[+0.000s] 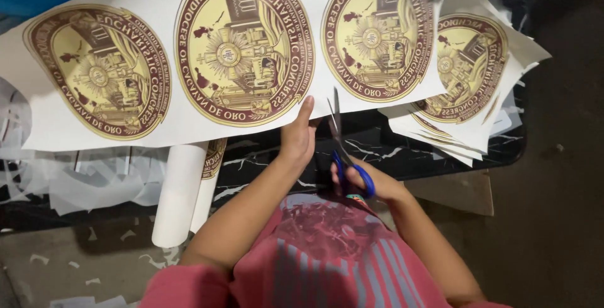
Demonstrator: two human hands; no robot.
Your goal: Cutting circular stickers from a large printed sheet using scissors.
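Both bare forearms reach forward from short red sleeves, the left hand raised with thumb pointing up and fingers pinched closed, the right hand lower, its fingers curled shut through loops.

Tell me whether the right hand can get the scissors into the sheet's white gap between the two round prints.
Probably yes. The right hand already holds the scissors with blades at the printed sheet edge, and the left hand steadies it beside them; nothing blocks the gap.

Print workshop: printed emblem sheet, paper offcuts.
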